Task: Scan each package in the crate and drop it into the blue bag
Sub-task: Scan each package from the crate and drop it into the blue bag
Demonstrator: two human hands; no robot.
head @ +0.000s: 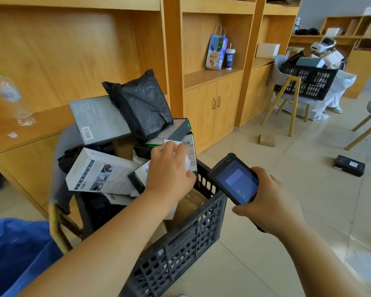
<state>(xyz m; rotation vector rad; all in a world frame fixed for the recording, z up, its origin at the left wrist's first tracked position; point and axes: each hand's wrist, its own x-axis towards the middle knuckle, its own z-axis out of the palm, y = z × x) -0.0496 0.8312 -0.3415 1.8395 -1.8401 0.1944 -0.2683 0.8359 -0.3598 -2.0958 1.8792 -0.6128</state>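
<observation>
Currently you are reaching your left hand [169, 168] into the heaped black crate [180, 249], near its right-hand wall. Its fingers [171, 146] are curling over a white box [192, 153] while the thumb is pressing the box's near edge, so you appear to be gripping it. A barcode label [189, 143] is showing just past your fingertips. Your right hand [270, 202] is wrapping around the scanner [236, 179], just outside that wall, its top end pointing toward the box. The left hand is the nearer one. The blue bag [15, 254] is lying low on your left, across the crate from the scanner.
</observation>
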